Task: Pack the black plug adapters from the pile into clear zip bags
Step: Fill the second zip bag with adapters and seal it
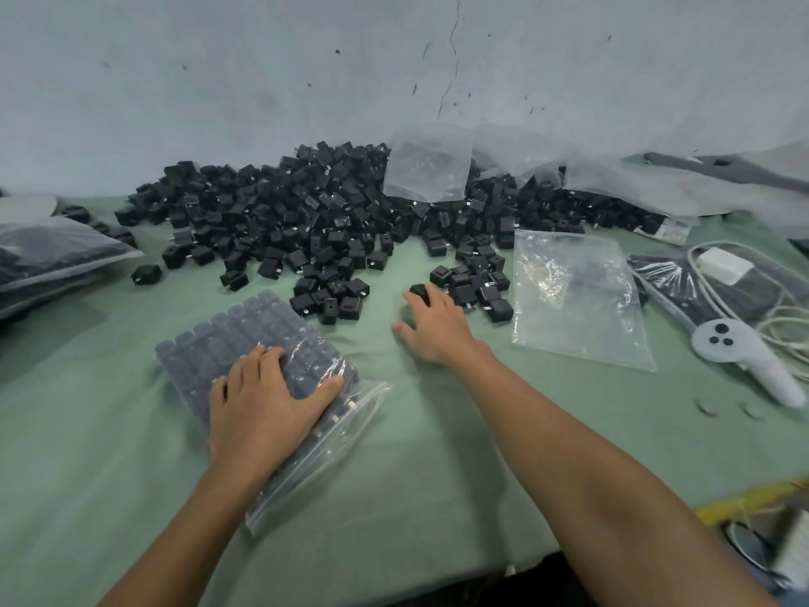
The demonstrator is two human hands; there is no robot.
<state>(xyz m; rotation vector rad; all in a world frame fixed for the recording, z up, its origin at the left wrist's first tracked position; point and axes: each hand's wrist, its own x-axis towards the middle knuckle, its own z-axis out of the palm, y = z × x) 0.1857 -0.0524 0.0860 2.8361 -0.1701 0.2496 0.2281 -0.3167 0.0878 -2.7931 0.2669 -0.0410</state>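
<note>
**Forearms over green cloth: adapter bagging, one bag filled**

Both bare forearms reach in from the near edge of the table [416, 466], which is covered in green cloth.

- Left hand [262, 400]: flat, fingers spread, pressing on the filled zip bag [227, 339]. Adapters sit inside it in tidy rows. The bag's slack near end lies flat on the cloth.
- Right hand [431, 328]: stretched forward, thumb held wide. Fingertips touch a single adapter [419, 291] at the near fringe of the pile [306, 203]. No grip visible.
- Pile: loose black plug adapters heaped against the far wall.
- Empty zip bag [573, 295]: flat on the cloth, right of the right hand.
- Another clear bag [427, 168] rests on top of the pile.
- Packed bags [48, 251] lie at the left edge.
- White controller [740, 352] and white cable [788, 317] lie at far right.
</note>
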